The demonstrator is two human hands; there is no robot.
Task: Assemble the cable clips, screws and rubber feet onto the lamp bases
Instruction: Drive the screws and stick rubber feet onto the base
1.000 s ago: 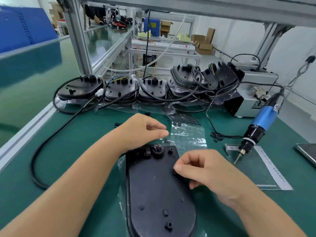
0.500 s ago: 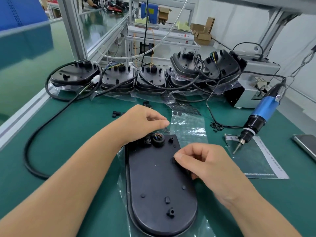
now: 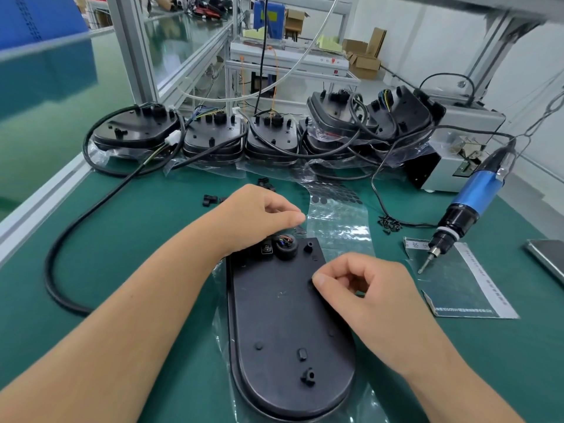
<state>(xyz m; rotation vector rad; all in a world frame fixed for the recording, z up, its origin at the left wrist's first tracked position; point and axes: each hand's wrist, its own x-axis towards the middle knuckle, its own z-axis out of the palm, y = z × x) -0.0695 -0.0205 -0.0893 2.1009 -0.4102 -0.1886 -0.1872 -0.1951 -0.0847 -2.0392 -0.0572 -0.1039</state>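
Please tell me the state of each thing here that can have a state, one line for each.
Lamp base: lies flat, underside up, on a clear bag.
Left hand: rests on the base's far end, fingers curled.
Right hand: thumb presses at the base's right edge.
Screwdriver: hangs tilted, unheld, tip just above the mat.
Foot sheet: lies flat, some feet left.
Stacked bases: undersides up, cables loose.

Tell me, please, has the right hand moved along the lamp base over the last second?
No: the right hand presses the same spot at the lamp base's right edge.
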